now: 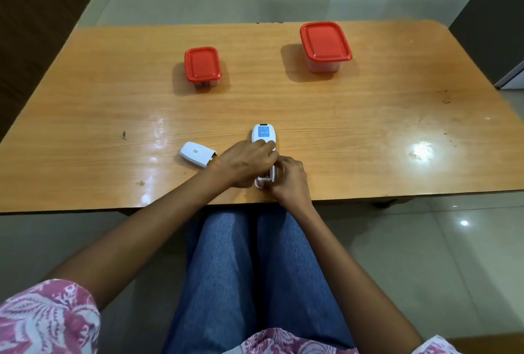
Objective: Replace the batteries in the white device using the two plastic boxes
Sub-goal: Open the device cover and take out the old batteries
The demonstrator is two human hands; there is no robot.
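Note:
The white device point(263, 134) lies face down near the table's front edge, a blue label on its back and its battery compartment open. My left hand point(245, 162) lies across its middle, fingers curled over it and holding it down. My right hand point(286, 179) is at the open compartment, fingertips curled into it; what they pinch is hidden. The device's white battery cover point(197, 154) lies loose on the table to the left. A small clear box with a red lid point(202, 66) stands at the centre left, a larger red-lidded box point(325, 44) at the back right. Both are closed.
The wooden table point(368, 127) carries only these things. Its front edge runs just below my hands, with my knees in blue jeans under it. Tiled floor surrounds the table; a dark cabinet stands at the right.

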